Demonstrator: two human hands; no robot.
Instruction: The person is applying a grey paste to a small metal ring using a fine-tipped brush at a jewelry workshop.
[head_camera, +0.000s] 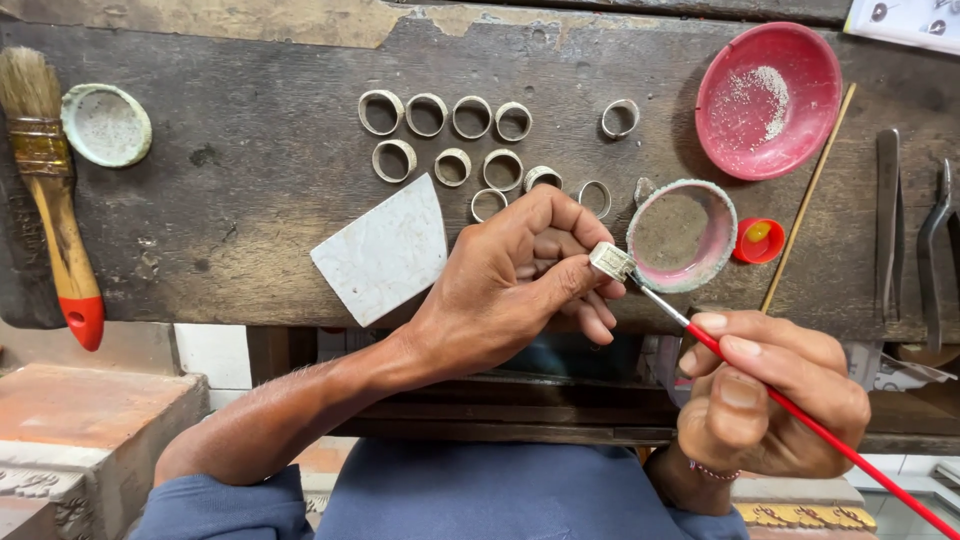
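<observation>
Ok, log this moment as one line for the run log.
left hand: pinches square-topped silver ring | right hand: holds thin red-handled brush, tip at ring | loose silver ring bands: on dark wooden bench

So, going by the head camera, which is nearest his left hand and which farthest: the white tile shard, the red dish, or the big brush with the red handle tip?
1. White tile shard, just left of the left hand.
2. Red dish, upper right.
3. Big brush, far left edge.

A small jeweller's workshop; a worn, scorched wooden table (250, 160) carries rows of unfinished metal rings (450, 135); a red dish of powder (768, 100), a flat paintbrush (50, 190), a white slab (385, 250) and pliers (935, 240) lie around them.
</observation>
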